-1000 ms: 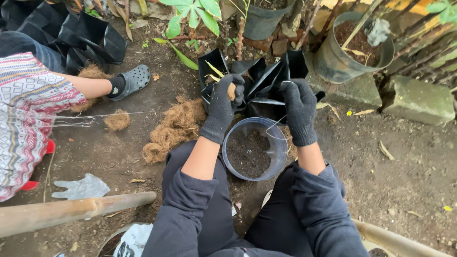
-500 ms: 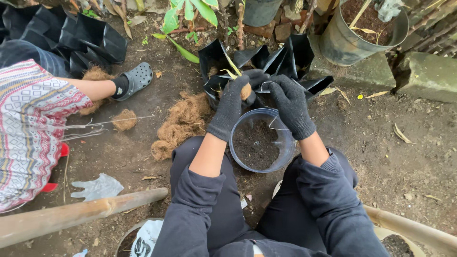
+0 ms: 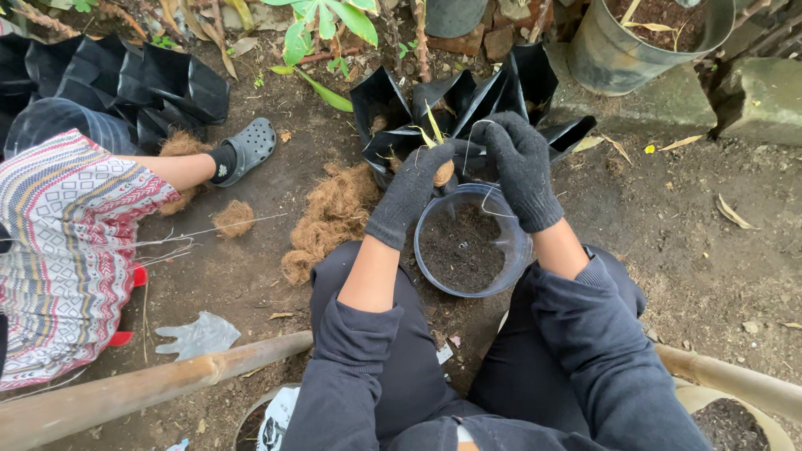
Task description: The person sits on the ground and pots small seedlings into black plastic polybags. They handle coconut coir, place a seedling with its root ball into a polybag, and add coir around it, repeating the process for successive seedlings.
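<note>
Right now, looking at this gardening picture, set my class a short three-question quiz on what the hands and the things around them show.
1. True or false: both hands wear dark knitted gloves.
2. What fills the clear round pot between the person's knees? A) water B) dark soil C) gravel
3. Which hand holds the small brown bulb with a green shoot?

Key
1. True: left hand and right hand are both gloved.
2. B.
3. The left hand; coconut fibre lies beside it on the ground.
</note>
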